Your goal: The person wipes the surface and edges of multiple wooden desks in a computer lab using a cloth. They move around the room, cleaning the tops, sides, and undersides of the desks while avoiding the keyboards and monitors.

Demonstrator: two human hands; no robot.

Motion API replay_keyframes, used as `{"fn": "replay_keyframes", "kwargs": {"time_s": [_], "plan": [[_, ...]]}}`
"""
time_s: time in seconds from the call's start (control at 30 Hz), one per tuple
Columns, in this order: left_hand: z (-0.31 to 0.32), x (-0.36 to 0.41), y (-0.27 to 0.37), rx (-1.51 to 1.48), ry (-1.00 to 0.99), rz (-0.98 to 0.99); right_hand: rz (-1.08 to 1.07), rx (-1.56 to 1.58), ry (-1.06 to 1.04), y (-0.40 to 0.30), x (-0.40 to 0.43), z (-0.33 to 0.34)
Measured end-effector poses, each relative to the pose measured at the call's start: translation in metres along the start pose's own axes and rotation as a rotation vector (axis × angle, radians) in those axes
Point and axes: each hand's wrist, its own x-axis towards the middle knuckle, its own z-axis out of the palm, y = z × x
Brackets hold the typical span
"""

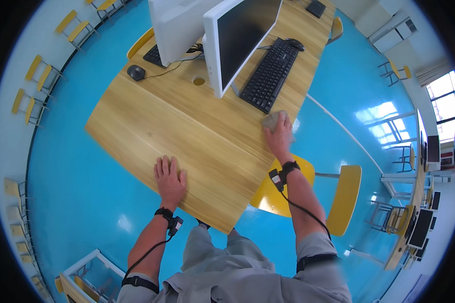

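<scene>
A wooden desk stretches out before me. My right hand presses a crumpled grey cloth onto the desktop by its right edge, just below the near end of a black keyboard. Part of the cloth is hidden under my fingers. Palm down near the desk's front left edge, my left hand rests on the bare wood and holds nothing. Both wrists wear black straps with small cabled devices.
A white-framed monitor stands back to back with another monitor. Black mice lie at the left and beyond the keyboard. A yellow chair sits at the desk's right side. A round cable hole opens in the desktop.
</scene>
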Motion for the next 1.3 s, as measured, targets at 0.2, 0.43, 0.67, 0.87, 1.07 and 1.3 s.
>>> {"fn": "replay_keyframes", "kwargs": {"time_s": [0.2,0.43,0.67,0.87,1.07,1.3], "plan": [[-0.004,0.002,0.002,-0.034,0.023,-0.017,0.025,0.01,-0.016,-0.009,-0.006,0.0],[-0.001,0.001,0.004,-0.035,0.036,-0.017,-0.101,0.022,-0.169,-0.048,-0.116,-0.016],[-0.002,0.001,0.0,-0.052,0.057,-0.014,-0.278,0.199,-0.436,-0.112,-0.231,-0.041],[-0.002,0.0,0.0,-0.064,0.074,-0.009,-0.453,0.259,-0.547,-0.148,-0.275,-0.034],[-0.002,0.0,-0.006,-0.06,0.055,-0.011,-0.329,0.158,-0.478,-0.147,-0.197,-0.009],[-0.006,0.0,-0.013,-0.261,0.011,0.015,0.005,0.018,-0.205,-0.106,-0.074,0.018]]}}
